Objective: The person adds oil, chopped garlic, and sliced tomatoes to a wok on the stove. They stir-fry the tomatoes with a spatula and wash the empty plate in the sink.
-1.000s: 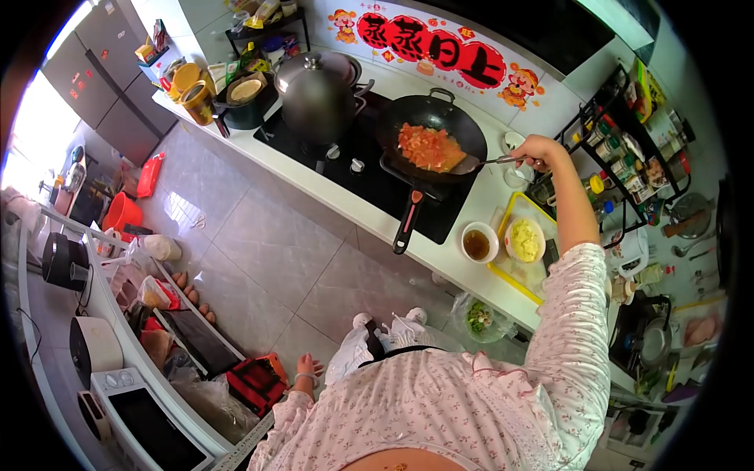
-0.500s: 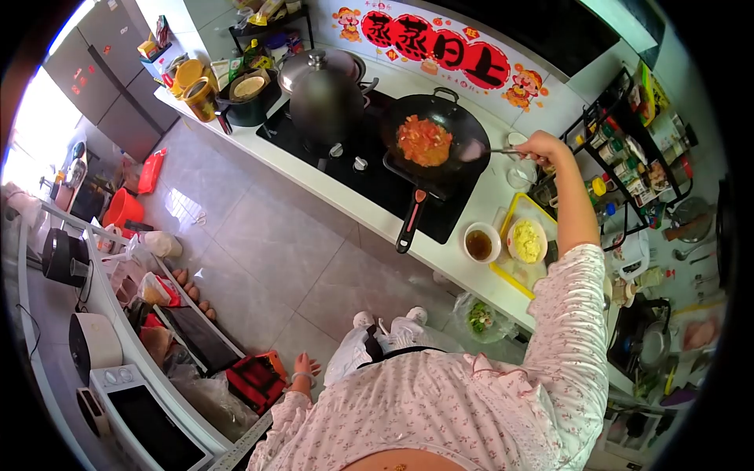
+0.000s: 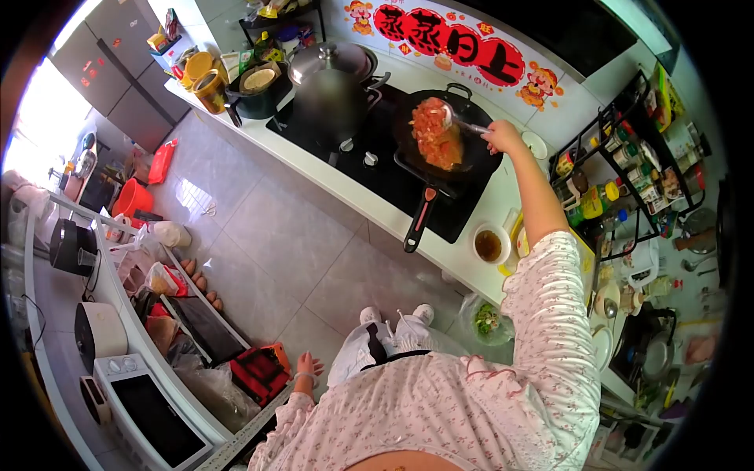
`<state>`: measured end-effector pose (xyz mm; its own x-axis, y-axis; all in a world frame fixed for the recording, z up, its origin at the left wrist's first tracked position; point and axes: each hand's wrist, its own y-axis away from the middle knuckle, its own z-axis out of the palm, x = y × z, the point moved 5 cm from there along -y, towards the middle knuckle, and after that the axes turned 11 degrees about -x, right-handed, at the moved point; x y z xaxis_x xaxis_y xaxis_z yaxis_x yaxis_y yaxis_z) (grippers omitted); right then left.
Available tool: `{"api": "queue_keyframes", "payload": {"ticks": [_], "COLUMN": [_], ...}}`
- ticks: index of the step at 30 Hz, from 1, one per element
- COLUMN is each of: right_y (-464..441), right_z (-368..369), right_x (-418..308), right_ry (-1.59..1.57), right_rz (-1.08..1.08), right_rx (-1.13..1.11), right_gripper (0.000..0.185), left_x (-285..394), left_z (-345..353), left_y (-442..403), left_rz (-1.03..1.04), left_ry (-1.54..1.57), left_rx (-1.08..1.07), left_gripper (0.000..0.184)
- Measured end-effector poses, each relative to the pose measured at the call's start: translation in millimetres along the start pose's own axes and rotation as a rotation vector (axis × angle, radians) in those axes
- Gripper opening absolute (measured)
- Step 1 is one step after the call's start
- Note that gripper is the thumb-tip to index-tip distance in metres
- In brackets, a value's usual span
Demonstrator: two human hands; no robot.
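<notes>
My right hand is closed around the handle of a metal spatula. The spatula's head rests against chopped red tomatoes inside a black wok. This wok sits on the right side of the black cooktop, its long handle pointing toward me over the counter edge. Low beside my body, my left hand hangs with its fingers apart, holding nothing. Under my right forearm stands a white bowl of brown liquid; the yellow-rimmed tray beside it is mostly covered by my sleeve.
A lidded steel pot occupies the left burner. Jars and a dark green pot line the counter's left end. A spice rack stands right of my arm. Behind me to the left is a shelf with a microwave.
My right hand has moved left toward the wok, bringing the spatula's head from the wok's right side into the tomatoes. The tomatoes are pushed into a longer heap. My left hand stays low.
</notes>
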<state>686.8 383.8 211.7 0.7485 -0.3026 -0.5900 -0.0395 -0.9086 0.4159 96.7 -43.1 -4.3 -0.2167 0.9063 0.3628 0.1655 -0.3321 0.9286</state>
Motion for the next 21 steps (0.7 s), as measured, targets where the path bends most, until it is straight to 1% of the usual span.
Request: {"api": "queue_keyframes", "payload": {"ticks": [1, 2, 3, 4, 5, 7, 8, 10, 13, 15, 17, 19, 21], "right_y": [6, 18, 36, 49, 59, 86, 103, 142, 179, 180, 167, 139, 114], "right_z": [3, 1, 3, 6, 10, 15, 13, 8, 6, 16, 36, 54, 61], "right_x": [-6, -21, -42, -50, -55, -63, -68, -81, -78, -67, -52, -33, -10], "right_ry": [-0.001, 0.293, 0.588, 0.566, 0.661, 0.774, 0.776, 0.847, 0.935, 0.988, 1.013, 0.946, 0.695], "right_rz": [0.004, -0.1, -0.203, -0.121, -0.203, -0.278, -0.268, -0.291, -0.284, -0.224, -0.129, -0.077, 0.126], "right_rx": [0.0, 0.153, 0.306, 0.245, 0.275, 0.298, 0.304, 0.329, 0.33, 0.308, 0.347, 0.325, 0.263], "right_gripper": [0.017, 0.015, 0.018, 0.023, 0.023, 0.023, 0.023, 0.016, 0.012, 0.011, 0.011, 0.009, 0.012], "left_x": [-1, -1, 0, 2, 5, 12, 15, 22, 24, 29, 35, 47, 51], "left_z": [0, 2, 3, 5, 6, 12, 14, 17, 15, 15, 17, 20, 20], "left_y": [0, -1, -1, -1, -2, -3, -5, -13, -35, -42, -43, -36, -32], "left_rz": [-0.01, -0.014, -0.019, -0.029, -0.033, -0.025, -0.018, -0.005, 0.011, 0.022, 0.027, 0.024, 0.018], "left_ry": [-0.001, -0.004, -0.007, -0.014, -0.021, -0.031, -0.037, -0.049, -0.083, -0.107, -0.135, -0.156, -0.174], "left_rx": [-0.003, -0.007, -0.011, -0.014, -0.018, -0.04, -0.053, -0.073, -0.111, -0.143, -0.163, -0.148, -0.122], "left_gripper": [0.042, 0.042, 0.042, 0.042, 0.042, 0.043, 0.043, 0.043, 0.041, 0.039, 0.039, 0.041, 0.042]}}
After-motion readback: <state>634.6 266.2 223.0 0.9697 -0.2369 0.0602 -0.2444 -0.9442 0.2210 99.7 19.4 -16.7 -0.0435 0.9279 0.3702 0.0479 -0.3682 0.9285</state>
